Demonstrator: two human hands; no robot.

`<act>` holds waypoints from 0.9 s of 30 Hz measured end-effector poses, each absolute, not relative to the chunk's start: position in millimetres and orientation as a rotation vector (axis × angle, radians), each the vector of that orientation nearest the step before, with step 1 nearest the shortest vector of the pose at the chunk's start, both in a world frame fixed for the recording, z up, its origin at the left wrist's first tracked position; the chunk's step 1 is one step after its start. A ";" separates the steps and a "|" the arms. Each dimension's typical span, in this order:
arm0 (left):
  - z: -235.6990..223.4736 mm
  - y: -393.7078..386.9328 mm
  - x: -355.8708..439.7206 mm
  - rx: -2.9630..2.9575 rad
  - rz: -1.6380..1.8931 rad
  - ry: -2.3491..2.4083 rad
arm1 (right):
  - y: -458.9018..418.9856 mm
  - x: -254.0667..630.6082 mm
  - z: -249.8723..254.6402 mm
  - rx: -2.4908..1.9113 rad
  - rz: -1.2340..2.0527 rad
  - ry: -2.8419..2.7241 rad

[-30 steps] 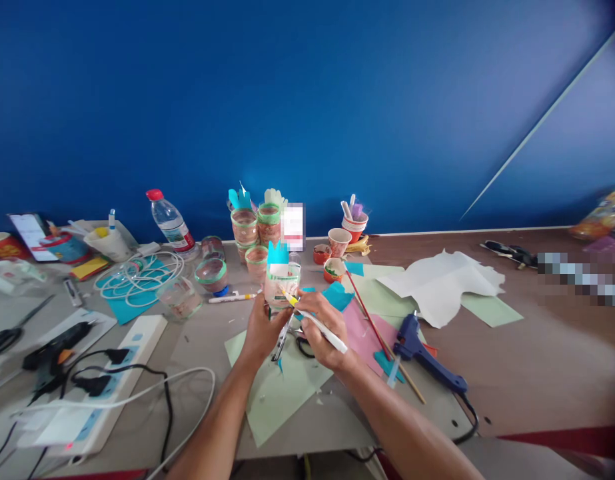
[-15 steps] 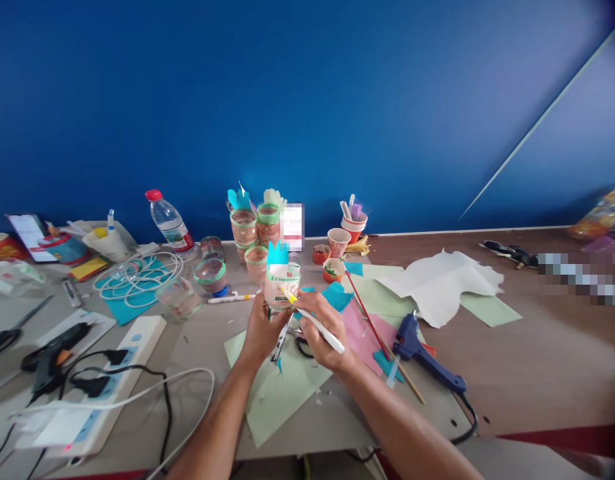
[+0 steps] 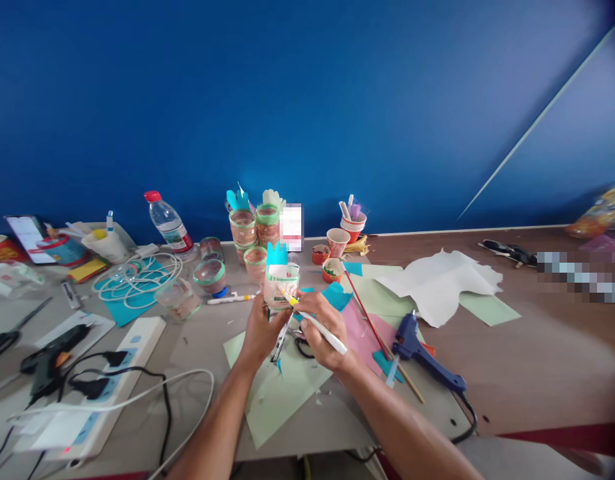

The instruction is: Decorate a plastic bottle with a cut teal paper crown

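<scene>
The left hand (image 3: 261, 333) has its fingers closed on the lower wall of a clear, green-rimmed cup (image 3: 274, 283); jagged blue paper (image 3: 277, 254) rises above it. The right hand (image 3: 325, 327) pinches a white marker (image 3: 331, 339), yellow tip at the cup wall. Beyond the right fingers, nested paper cups (image 3: 356, 225) contain white sticks (image 3: 344, 211). Both grips match those half a second earlier.

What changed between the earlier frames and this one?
Hardly anything: the scene slid slightly left, apparently from camera motion. Nothing was grasped or released. The left hand still holds the cup, the right hand the marker, tip at the cup; the blue glue gun stayed put.
</scene>
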State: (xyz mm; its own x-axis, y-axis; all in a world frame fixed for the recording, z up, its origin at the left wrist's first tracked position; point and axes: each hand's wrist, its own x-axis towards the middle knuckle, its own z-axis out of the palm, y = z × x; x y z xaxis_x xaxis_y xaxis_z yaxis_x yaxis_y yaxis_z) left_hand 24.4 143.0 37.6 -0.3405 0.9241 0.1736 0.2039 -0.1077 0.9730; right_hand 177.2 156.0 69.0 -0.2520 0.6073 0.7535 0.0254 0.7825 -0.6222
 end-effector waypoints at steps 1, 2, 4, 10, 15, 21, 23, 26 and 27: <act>37.4 143.2 24.2 1.261 1.498 1.551 | 156.0 177.2 69.5 -0.492 0.601 -1.759; 37.3 143.3 24.1 1.261 1.498 1.556 | 156.0 177.0 69.7 -0.488 0.605 -1.761; 37.8 143.5 24.0 1.261 1.503 1.564 | 156.3 176.3 69.5 -0.479 0.601 -1.763; 41.6 142.6 25.6 1.248 1.507 1.522 | 156.6 176.4 67.6 -0.499 0.614 -1.735; 42.2 141.4 26.8 1.224 1.510 1.524 | 155.8 178.3 68.5 -0.513 0.657 -1.707; 44.9 141.2 27.0 1.228 1.512 1.529 | 154.4 178.8 69.2 -0.541 0.672 -1.704; 45.5 141.6 26.4 1.219 1.515 1.528 | 154.1 179.1 67.6 -0.573 0.677 -1.667; 44.6 142.4 24.8 1.206 1.517 1.532 | 154.4 179.5 64.4 -0.637 0.688 -1.582; 44.0 142.7 24.2 1.200 1.514 1.540 | 154.7 179.7 63.5 -0.662 0.694 -1.562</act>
